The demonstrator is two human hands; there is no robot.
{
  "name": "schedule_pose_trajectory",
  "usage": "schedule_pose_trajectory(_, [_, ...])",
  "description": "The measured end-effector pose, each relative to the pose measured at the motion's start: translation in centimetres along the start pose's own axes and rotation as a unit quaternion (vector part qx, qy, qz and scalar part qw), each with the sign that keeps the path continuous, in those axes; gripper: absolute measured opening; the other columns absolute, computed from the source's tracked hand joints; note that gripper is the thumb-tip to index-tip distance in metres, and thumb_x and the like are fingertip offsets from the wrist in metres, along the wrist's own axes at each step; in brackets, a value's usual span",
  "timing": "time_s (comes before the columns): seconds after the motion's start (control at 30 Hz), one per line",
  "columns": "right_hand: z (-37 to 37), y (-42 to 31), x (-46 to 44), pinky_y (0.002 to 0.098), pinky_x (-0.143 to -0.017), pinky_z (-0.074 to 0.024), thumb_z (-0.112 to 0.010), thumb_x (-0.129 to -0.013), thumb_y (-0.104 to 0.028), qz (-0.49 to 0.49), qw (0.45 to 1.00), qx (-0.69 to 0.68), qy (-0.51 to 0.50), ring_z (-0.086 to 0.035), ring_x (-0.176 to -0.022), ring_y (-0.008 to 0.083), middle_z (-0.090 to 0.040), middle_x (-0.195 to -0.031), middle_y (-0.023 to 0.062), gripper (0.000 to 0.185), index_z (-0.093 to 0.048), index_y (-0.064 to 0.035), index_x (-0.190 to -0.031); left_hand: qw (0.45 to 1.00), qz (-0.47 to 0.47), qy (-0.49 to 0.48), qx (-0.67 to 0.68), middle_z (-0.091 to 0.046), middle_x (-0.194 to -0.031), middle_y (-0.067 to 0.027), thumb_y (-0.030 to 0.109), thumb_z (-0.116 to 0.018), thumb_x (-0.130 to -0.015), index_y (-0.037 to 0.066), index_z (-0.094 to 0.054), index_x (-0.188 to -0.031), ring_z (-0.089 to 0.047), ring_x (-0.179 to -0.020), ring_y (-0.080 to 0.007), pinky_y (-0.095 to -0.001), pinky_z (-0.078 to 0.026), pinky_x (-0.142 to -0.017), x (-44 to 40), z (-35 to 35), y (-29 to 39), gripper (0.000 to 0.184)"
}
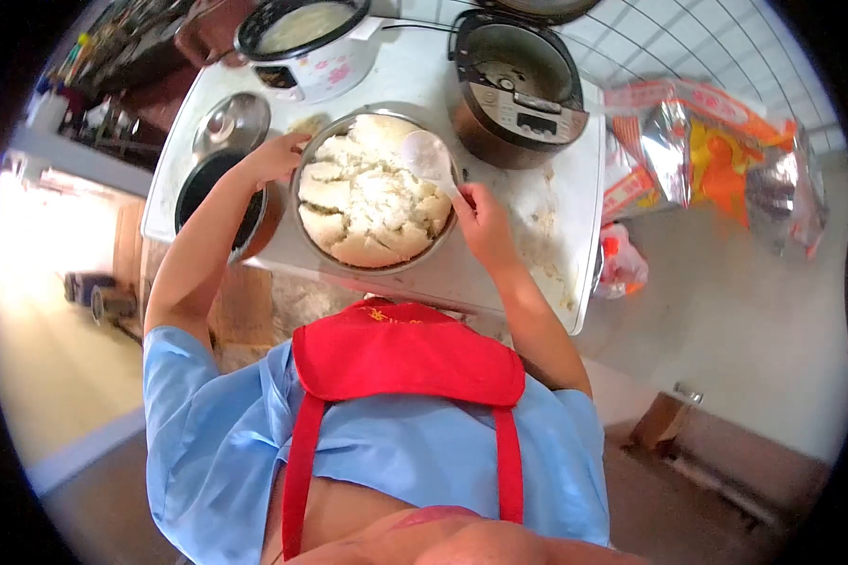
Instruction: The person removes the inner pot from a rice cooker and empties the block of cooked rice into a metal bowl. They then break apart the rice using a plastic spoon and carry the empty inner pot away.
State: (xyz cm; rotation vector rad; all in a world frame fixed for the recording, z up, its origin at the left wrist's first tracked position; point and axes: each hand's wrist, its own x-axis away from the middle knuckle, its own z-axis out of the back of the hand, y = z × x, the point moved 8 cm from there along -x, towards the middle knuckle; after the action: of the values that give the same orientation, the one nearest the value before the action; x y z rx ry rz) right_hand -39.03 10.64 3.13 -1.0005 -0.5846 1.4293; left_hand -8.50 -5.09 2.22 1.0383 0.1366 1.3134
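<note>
A round metal bowl [393,267] heaped with crumbly white food [372,193], which looks like cooked rice, stands on the white table. My right hand [481,218] grips the handle of a pale, translucent rice paddle [428,156]; the paddle's blade lies over the upper right part of the food. At the bowl's upper left edge is my left hand [278,158], its fingers bent toward the rim. Whether those fingers hold the rim is hard to make out.
An open dark rice cooker [518,89] stands right of the bowl. A white flowered cooker [320,71] is at the upper left, near a metal lid [233,124] and a dark pot [219,202]. Shiny packages [716,155] lie beyond the table's right edge.
</note>
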Motion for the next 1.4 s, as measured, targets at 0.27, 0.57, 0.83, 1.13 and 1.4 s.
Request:
schedule_pose_trajectory(0.27, [-3.7, 1.2, 5.8, 0.0386, -0.077, -0.0445, -0.051, -0.091, -0.027, -0.237, 0.949, -0.184, 0.096, -0.056, -0.088, 0.0277, -0.058, -0.098, 0.0184, 0.032, -0.055, 0.0034, -0.101, 0.961, 0.142, -0.231, 0.048, -0.053, -0.064, -0.0022, 0.016, -0.061, -0.07, 0.01, -0.062, -0.074, -0.047, -0.048, -0.0132, -0.0277, -0.039, -0.042, -6.5, -2.4, -5.3, 0.008])
schedule_pose_trajectory(0.57, [-3.7, 0.7, 10.2, 0.0353, -0.075, -0.0447, -0.054, -0.089, -0.025, -0.276, 0.905, -0.163, 0.281, -0.057, -0.085, 0.024, -0.061, -0.091, 0.0146, 0.026, -0.057, -0.0006, -0.099, 0.899, 0.05, -0.416, 0.131, -0.057, -0.115, -0.0186, 0.01, -0.06, -0.077, -0.008, -0.047, -0.119, -0.059, -0.101, -0.0281, -0.0379, -0.051, -0.086, -5.1, -6.4, -1.6, 0.048])
schedule_pose_trajectory(0.83, [0.6, -2.9, 26.6, 0.0312, -0.073, -0.0457, -0.056, -0.089, -0.024, -0.295, 0.846, -0.126, 0.426, -0.055, -0.082, 0.0172, -0.06, -0.089, 0.0084, 0.023, -0.058, -0.0039, -0.098, 0.883, 0.062, -0.463, 0.05, -0.064, -0.097, -0.0113, 0.005, -0.056, -0.08, -0.002, -0.056, -0.11, -0.064, -0.08, -0.0196, -0.0298, -0.054, -0.061, 1.8, -14.1, 1.3, 0.03])
schedule_pose_trajectory(1.13, [2.7, -15.8, 56.3, 0.0277, -0.071, -0.0455, -0.056, -0.09, -0.019, -0.314, 0.753, -0.108, 0.569, -0.053, -0.081, 0.0113, -0.059, -0.089, 0.0024, 0.02, -0.057, -0.0027, -0.102, 0.818, -0.016, -0.575, -0.01, -0.061, -0.105, -0.0174, 0.002, -0.05, -0.079, -0.008, -0.052, -0.115, -0.062, -0.096, -0.0261, -0.0388, -0.053, -0.077, 31.1, -28.4, 7.3, 0.037])
schedule_pose_trajectory(1.4, [-4.0, -29.1, 73.9, 0.0264, -0.071, -0.0452, -0.053, -0.092, -0.018, -0.434, 0.624, -0.112, 0.64, -0.053, -0.083, 0.0085, -0.057, -0.089, -0.0018, 0.017, -0.057, -0.0035, -0.101, 0.696, -0.083, -0.693, -0.17, -0.057, -0.109, -0.0195, -0.002, -0.048, -0.074, -0.006, -0.046, -0.12, -0.062, -0.093, -0.0306, -0.0444, -0.055, -0.073, 47.3, -37.5, 6.4, 0.047])
